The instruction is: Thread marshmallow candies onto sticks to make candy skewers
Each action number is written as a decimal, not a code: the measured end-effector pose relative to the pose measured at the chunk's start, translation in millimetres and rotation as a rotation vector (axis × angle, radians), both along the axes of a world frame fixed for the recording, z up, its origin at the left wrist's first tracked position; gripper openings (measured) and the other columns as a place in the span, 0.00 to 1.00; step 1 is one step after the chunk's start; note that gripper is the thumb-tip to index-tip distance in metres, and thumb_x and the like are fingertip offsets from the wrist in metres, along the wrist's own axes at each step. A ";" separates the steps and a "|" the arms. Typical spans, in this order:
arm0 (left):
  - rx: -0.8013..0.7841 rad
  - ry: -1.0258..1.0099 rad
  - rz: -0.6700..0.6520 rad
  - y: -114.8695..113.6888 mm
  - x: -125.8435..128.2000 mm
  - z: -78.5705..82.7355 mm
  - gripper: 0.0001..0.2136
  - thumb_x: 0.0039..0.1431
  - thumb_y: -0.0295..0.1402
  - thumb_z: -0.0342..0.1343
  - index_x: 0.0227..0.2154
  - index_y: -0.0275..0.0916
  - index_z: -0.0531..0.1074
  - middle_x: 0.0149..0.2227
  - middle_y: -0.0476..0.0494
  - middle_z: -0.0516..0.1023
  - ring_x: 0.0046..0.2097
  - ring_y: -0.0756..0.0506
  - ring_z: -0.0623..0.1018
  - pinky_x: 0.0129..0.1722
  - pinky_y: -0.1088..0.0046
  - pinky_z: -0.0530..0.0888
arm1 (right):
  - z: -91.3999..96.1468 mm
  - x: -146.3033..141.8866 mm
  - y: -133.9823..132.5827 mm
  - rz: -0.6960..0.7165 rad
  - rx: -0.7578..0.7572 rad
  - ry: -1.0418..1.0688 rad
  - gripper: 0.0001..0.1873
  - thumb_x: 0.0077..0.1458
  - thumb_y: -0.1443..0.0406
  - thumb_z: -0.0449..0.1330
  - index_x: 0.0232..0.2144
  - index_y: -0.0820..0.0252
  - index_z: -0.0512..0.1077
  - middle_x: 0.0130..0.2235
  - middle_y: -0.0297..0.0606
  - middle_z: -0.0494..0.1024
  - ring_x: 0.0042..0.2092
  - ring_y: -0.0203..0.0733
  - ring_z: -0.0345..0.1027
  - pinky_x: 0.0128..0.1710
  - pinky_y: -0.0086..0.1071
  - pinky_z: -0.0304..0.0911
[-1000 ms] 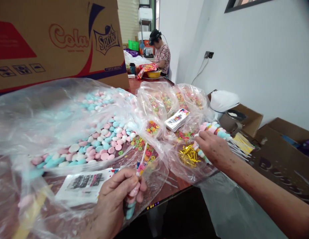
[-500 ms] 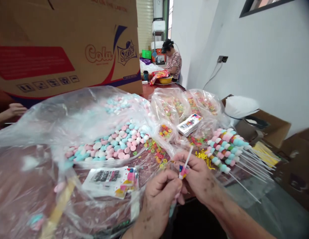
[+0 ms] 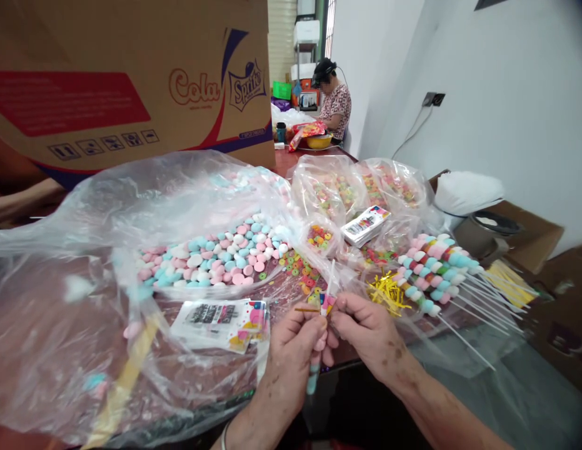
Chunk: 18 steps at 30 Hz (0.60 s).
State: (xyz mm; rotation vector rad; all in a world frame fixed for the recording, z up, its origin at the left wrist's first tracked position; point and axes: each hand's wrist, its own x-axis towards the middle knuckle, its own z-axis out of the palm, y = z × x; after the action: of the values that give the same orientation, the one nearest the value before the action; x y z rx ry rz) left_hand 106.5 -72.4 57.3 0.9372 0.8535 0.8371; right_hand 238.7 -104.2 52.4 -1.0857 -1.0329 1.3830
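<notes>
My left hand [image 3: 291, 344] is closed around a marshmallow skewer in a printed plastic bag [image 3: 326, 304]. The skewer's white stick [image 3: 331, 275] points up out of the gathered bag neck, while pink and blue marshmallows [image 3: 313, 369] hang below my fingers. A gold twist tie [image 3: 306, 310] lies across the neck, one end sticking out to the left. At the neck's right side, the fingers of my right hand [image 3: 368, 325] are pinched together on the tie; its far end is hidden. More gold twist ties [image 3: 388, 292] lie in a pile beyond my right hand.
Finished-looking marshmallow skewers [image 3: 426, 275] are stacked at right. Flat printed bags [image 3: 210, 325] lie at left, another stack [image 3: 366, 225] farther back. Loose marshmallows [image 3: 215, 256] and gummy rings [image 3: 300, 272] spread in clear plastic. A large carton [image 3: 131, 75] stands behind; one person sits far off, another's arm shows left.
The gold twist tie now shows across the bag neck. My right hand has shifted from beside the stick down to the neck. The view has shifted slightly.
</notes>
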 end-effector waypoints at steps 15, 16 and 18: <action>0.040 0.229 -0.114 23.5 -10.2 1.0 0.06 0.50 0.27 0.57 0.20 0.37 0.70 0.16 0.56 0.66 0.17 0.53 0.69 0.18 0.80 0.60 | -0.4 23.9 6.7 -0.077 1.125 -1.391 0.13 0.66 0.71 0.49 0.41 0.66 0.74 0.41 0.47 0.78 0.44 0.46 0.67 0.44 0.40 0.63; 0.013 0.215 -0.190 26.5 -11.8 3.0 0.04 0.47 0.26 0.56 0.20 0.37 0.71 0.16 0.55 0.68 0.17 0.53 0.69 0.19 0.80 0.61 | 3.6 28.2 8.1 0.016 1.173 -1.395 0.13 0.66 0.71 0.50 0.41 0.66 0.74 0.45 0.48 0.78 0.46 0.46 0.67 0.46 0.41 0.63; -0.041 0.204 -0.353 31.3 -15.3 6.4 0.03 0.43 0.25 0.55 0.20 0.36 0.74 0.18 0.51 0.73 0.18 0.52 0.70 0.19 0.79 0.63 | 12.9 35.3 9.8 0.210 1.190 -1.386 0.12 0.66 0.70 0.50 0.40 0.66 0.74 0.50 0.47 0.76 0.47 0.45 0.67 0.46 0.39 0.64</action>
State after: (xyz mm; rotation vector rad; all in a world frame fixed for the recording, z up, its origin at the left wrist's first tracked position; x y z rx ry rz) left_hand 91.2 -41.1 63.6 1.1109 0.8438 0.4233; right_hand 274.0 -94.4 65.4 -0.8558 -2.5022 -0.2629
